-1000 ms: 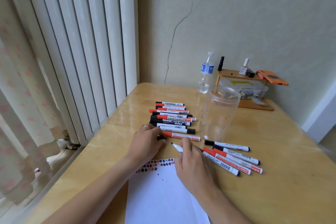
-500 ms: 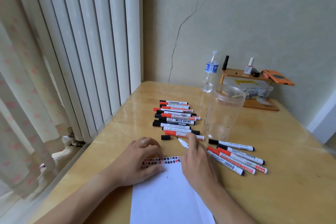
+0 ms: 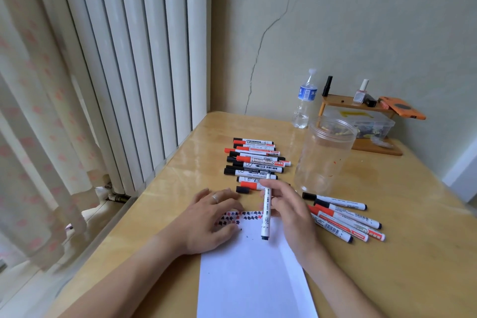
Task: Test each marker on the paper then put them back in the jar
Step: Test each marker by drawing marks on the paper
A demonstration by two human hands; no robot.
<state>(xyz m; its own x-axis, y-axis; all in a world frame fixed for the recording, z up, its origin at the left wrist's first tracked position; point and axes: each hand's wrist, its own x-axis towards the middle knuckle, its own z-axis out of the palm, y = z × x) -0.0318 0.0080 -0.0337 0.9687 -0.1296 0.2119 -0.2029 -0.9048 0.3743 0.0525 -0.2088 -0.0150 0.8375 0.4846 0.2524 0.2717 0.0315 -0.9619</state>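
The right hand pinches an uncapped white marker between thumb and fingers, tip pointing away from the person, held over the far edge of the paper, and the left hand lies on the paper's far left corner with relaxed fingers. A loose black cap lies on the worktop just beyond the paper. The clear jar stands upright beyond the paper to the right, between a row of markers and a second group of markers.

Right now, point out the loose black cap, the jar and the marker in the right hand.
loose black cap (image 3: 243, 190), head view, middle of the cap.
jar (image 3: 322, 160), head view, clear side wall.
marker (image 3: 266, 210), head view, white barrel below the fingers.
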